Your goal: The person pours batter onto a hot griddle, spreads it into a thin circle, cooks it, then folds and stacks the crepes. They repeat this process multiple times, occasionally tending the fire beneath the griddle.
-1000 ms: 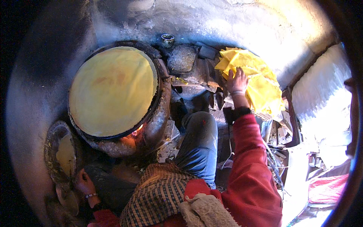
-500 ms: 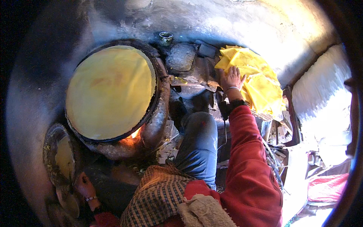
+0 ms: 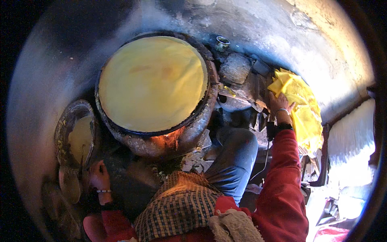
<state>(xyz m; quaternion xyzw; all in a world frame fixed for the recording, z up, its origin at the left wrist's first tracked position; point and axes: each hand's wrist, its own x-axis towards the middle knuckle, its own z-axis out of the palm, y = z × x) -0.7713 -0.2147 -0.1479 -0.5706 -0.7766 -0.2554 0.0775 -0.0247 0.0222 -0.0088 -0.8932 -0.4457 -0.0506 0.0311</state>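
My right hand (image 3: 279, 104) lies on the near left edge of a stack of folded yellow flatbreads (image 3: 303, 94), fingers stretched out and apart. At the lower left, my left hand (image 3: 99, 176) is held low with its fingers curled in. Dim light hides whether anything is in them. Just beyond it stands a crusted bowl (image 3: 64, 139) with pale yellow batter (image 3: 80, 139) and a thin handle in it. A large, thin round flatbread (image 3: 153, 84) covers the dark griddle on the clay stove (image 3: 161, 145); neither hand touches it.
Flames (image 3: 171, 138) glow under the griddle's near edge. By the wall stand a small cup (image 3: 222, 42) and a grey block-like thing (image 3: 238, 68). A pale, rounded scoop-like thing (image 3: 69, 185) sits below the batter bowl. My bent knee (image 3: 242, 143) rises between stove and stack.
The whole view has swung, so the stove, bowl and stack appear farther right. My right hand stays on the flatbread stack, and my left stays low beside the bowl.
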